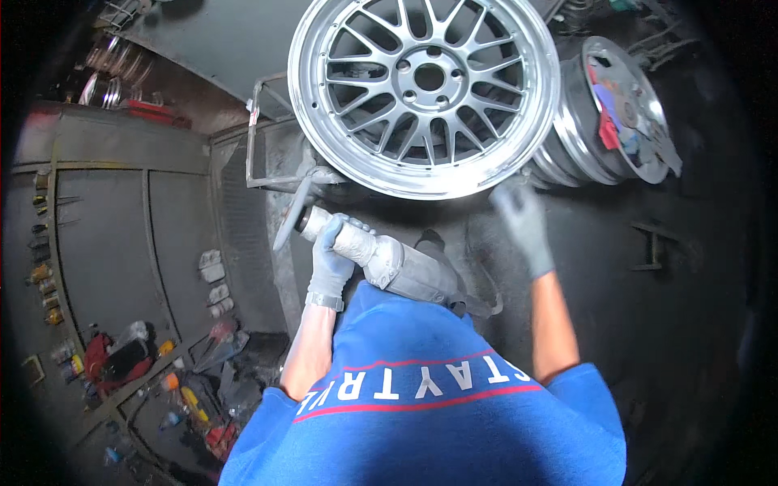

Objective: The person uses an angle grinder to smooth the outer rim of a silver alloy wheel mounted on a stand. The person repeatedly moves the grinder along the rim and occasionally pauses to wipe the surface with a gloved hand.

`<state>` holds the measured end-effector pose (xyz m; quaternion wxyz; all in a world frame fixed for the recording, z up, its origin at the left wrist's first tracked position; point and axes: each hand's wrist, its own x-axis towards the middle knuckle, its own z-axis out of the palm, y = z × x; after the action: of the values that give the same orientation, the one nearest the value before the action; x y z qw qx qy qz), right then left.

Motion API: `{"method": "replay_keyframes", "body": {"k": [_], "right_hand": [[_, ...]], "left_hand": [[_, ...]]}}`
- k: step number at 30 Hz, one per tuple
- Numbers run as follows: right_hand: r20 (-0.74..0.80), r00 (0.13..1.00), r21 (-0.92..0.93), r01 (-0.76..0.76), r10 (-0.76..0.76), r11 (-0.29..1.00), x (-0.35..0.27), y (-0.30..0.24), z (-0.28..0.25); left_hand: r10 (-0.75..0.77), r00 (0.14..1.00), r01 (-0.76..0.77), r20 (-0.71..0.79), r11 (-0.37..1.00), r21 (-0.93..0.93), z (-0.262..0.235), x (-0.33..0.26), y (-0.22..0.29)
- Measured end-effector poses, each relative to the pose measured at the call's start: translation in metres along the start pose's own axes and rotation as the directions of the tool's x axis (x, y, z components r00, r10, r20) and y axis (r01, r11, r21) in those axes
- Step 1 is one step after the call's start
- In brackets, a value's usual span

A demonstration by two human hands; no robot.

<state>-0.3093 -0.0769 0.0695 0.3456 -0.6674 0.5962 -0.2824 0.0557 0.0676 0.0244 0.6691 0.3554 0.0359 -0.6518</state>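
Wheel point(425, 89) stands up in front, shiny and grey.
Left hand point(331, 257) grips a dusty grinder point(381, 259) just below it. Right hand point(523, 223), gloved and blurry, looks open near the wheel's bottom edge.

Blue short-sleeved shirt with a thin red stripe and white lettering across it. Left hand point(331, 257) and right hand point(523, 223) wear dusty grey gloves. Forearms bare.

Both gloved hands raised forward, forearms bare

The left hand point(331, 257) curls its fingers closed in a grip, wrist bent inward. The right hand point(523, 223), motion-blurred, reaches ahead with its fingers loosely extended, arm nearly straight.
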Motion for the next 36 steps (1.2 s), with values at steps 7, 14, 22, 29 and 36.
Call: {"method": "replay_keyframes", "body": {"k": [7, 14, 22, 29, 36], "right_hand": [[-0.472, 0.747, -0.344, 0.333, -0.468, 0.878, 0.258, -0.024, -0.082], [-0.252, 0.909, -0.151, 0.302, -0.332, 0.941, 0.31, 0.002, -0.068], [-0.441, 0.861, -0.031, 0.268, -0.254, 0.963, 0.237, 0.036, -0.04], [-0.57, 0.822, 0.212, 0.135, 0.011, 0.968, 0.13, 0.053, 0.038], [0.623, 0.757, 0.176, -0.38, 0.196, 0.908, -0.104, 0.05, 0.088]], "left_hand": [[0.201, 0.959, -0.202, -0.198, 0.979, 0.014, 0.011, -0.03, -0.025], [0.306, 0.91, -0.308, -0.28, 0.951, 0.039, 0.021, -0.053, -0.051], [0.276, 0.923, -0.277, -0.269, 0.96, 0.038, 0.033, -0.039, -0.053], [0.202, 0.976, -0.197, -0.079, 0.978, 0.064, 0.003, -0.023, -0.032], [0.061, 0.996, -0.073, 0.067, 0.979, 0.192, -0.03, 0.0, -0.001]]}}
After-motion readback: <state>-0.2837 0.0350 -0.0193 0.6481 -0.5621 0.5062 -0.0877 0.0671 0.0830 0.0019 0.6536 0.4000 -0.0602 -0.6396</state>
